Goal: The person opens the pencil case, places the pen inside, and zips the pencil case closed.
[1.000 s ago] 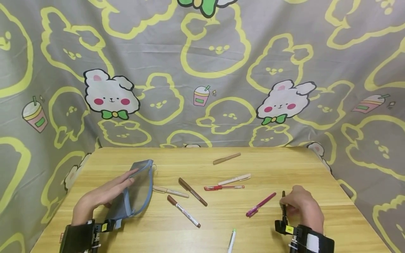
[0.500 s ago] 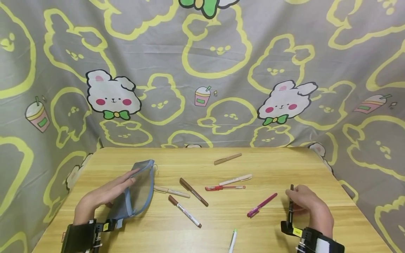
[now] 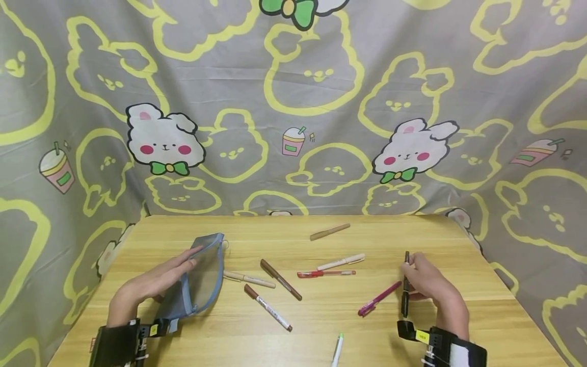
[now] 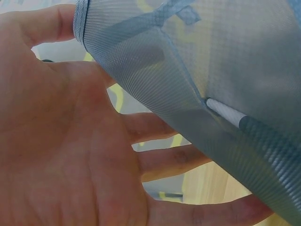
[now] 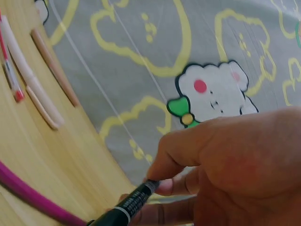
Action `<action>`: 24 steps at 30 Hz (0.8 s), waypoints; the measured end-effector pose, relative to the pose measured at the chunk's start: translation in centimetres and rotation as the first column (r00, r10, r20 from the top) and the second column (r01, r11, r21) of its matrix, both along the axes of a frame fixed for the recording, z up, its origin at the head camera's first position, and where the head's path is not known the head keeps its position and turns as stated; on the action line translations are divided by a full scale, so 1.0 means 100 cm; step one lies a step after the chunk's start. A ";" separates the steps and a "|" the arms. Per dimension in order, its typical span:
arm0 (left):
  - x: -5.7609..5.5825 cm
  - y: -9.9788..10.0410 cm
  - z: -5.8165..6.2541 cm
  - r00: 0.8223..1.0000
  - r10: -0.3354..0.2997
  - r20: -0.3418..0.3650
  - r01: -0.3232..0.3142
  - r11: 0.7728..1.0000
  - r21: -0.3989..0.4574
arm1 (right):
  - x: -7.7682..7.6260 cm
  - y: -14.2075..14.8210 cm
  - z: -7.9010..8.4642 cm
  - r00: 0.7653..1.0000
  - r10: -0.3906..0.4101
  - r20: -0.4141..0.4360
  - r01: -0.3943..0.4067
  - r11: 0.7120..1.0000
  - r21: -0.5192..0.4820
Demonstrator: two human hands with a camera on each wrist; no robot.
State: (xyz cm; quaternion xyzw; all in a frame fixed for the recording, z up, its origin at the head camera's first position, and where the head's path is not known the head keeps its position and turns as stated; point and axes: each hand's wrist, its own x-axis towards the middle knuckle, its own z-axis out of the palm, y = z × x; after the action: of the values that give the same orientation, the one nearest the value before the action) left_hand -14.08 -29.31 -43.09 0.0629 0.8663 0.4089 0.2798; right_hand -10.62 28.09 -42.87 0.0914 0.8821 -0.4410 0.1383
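Note:
My left hand (image 3: 158, 278) holds a blue-grey mesh pencil pouch (image 3: 204, 272) by its edge, at the left of the table. In the left wrist view, the thumb lies at the near edge of the pouch (image 4: 174, 89) and the fingers reach behind the mesh. A dark, white-tipped pen (image 4: 228, 112) shows there at the mesh. At the right, my right hand (image 3: 428, 278) pinches a black marker (image 3: 405, 293) between thumb and fingers. The right wrist view shows the marker's printed barrel (image 5: 136, 200) at the fingertips. A magenta pen (image 3: 379, 299) lies just left of that hand.
Mid-table lie a brown marker (image 3: 281, 279), a white marker with brown cap (image 3: 268, 307), a beige pen (image 3: 249, 279), a red gel pen (image 3: 326, 273) and a cream pen (image 3: 341, 262). A tan pen (image 3: 330, 232) lies farther back, a green-tipped pen (image 3: 337, 349) in front. Patterned cloth (image 3: 321, 112) hangs behind.
My right hand shifts slightly right, then back left and farther from me, with the black marker in its fingers. The left hand and the pouch stay in place.

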 end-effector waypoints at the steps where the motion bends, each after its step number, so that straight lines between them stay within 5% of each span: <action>1: 0.000 0.000 0.000 1.000 -0.001 0.000 0.001 1.000 0.000 | -0.001 -0.004 0.000 1.000 0.012 -0.006 -0.012 1.000 0.003; 15: -0.001 0.001 0.000 1.000 -0.001 0.006 0.001 1.000 0.006 | -0.011 -0.030 0.002 0.997 0.025 -0.070 -0.026 1.000 -0.007; 24: 0.000 -0.001 -0.001 1.000 0.000 0.006 0.000 1.000 0.015 | -0.014 -0.044 0.006 0.986 0.079 -0.150 -0.066 0.994 0.088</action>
State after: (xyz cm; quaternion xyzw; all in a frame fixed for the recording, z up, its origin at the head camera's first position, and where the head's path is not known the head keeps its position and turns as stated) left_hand -14.11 -29.38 -43.18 0.0638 0.8623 0.4157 0.2821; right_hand -12.04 23.72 -42.26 0.0308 0.9104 -0.4044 0.0823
